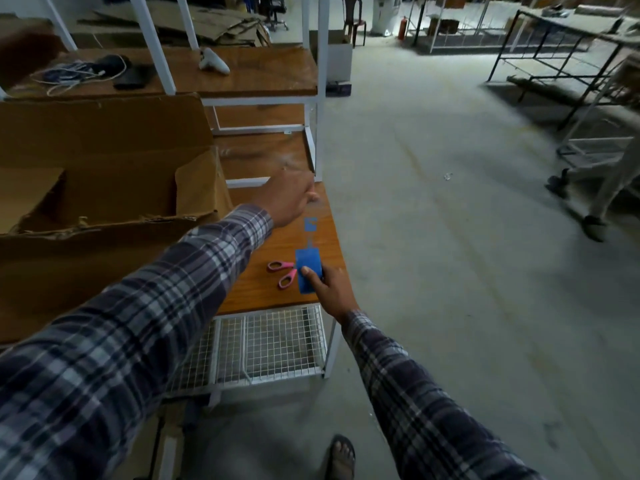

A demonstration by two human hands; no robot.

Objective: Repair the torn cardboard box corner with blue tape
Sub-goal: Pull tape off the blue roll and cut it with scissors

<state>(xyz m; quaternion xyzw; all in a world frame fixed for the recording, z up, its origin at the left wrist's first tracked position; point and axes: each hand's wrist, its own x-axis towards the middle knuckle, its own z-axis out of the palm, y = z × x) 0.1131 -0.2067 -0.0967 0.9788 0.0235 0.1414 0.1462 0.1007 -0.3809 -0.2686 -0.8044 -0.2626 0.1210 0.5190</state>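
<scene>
A large open cardboard box [104,161] with a ragged near rim stands on the wooden table [277,299] at the left. My right hand [329,289] grips a roll of blue tape [308,270] near the table's right edge. A small piece of blue tape [310,224] lies on the tabletop just beyond the roll. Pink-handled scissors [282,273] lie left of the roll. My left hand [289,199] hovers over the table past the box's right corner; whether its blurred fingers hold anything is unclear.
A white wire-mesh shelf [270,344] sits under the tabletop. Behind stands a white-framed shelf unit [242,74] with cables and a white controller. A concrete floor lies to the right, with another person's legs [602,202] and metal frames at the far right. My sandalled foot [341,457] is below.
</scene>
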